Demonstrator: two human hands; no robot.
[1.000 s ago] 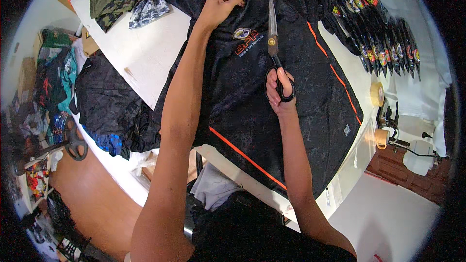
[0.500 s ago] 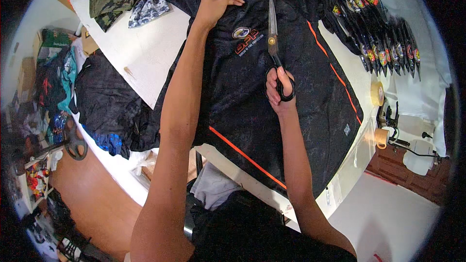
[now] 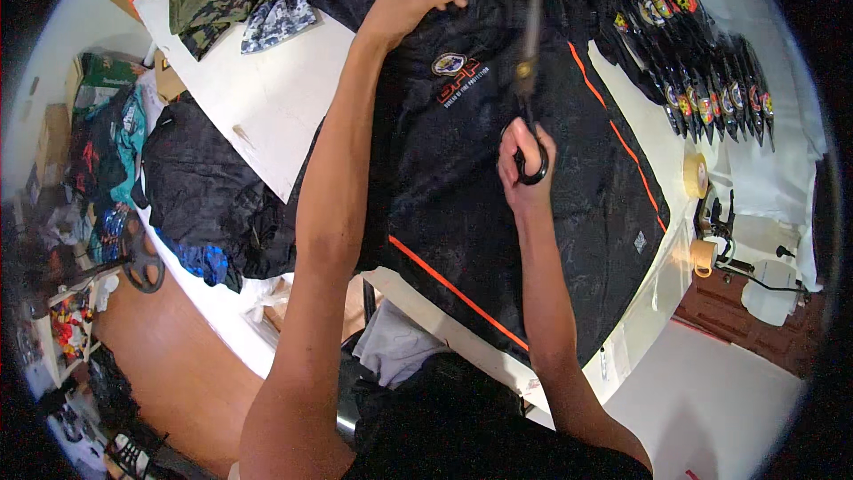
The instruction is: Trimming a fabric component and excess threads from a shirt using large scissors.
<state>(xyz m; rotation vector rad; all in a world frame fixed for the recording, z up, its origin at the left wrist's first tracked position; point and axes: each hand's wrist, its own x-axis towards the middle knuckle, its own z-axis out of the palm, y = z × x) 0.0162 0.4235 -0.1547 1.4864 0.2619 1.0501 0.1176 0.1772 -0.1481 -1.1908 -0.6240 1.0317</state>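
A black shirt point(image 3: 453, 187) with orange piping and a printed chest emblem lies spread over the white table point(image 3: 258, 107). Above its middle, my right hand point(image 3: 526, 156) is closed around the black handles of large scissors point(image 3: 526, 67). Their blades point toward the far side and are smeared by motion. My left hand point(image 3: 413, 2) hovers over the upper part of the shirt, left of the blade tips. Its thumb and fingertips are pinched together; whatever they hold, if anything, is too small to make out.
Camouflage garments point(image 3: 213, 0) lie at the far left, a crumpled black garment point(image 3: 209, 187) nearer. On the right hang or lie several black packaged pieces with colored emblems point(image 3: 711, 102), beside a tape roll point(image 3: 696, 175) and an orange mug point(image 3: 703, 258). Grey cloth point(image 3: 395, 342) sits at the near edge.
My right hand has shifted right with the scissors, whose blades have swung to the right. My left hand has moved slightly right, its fingers drawn closer together.
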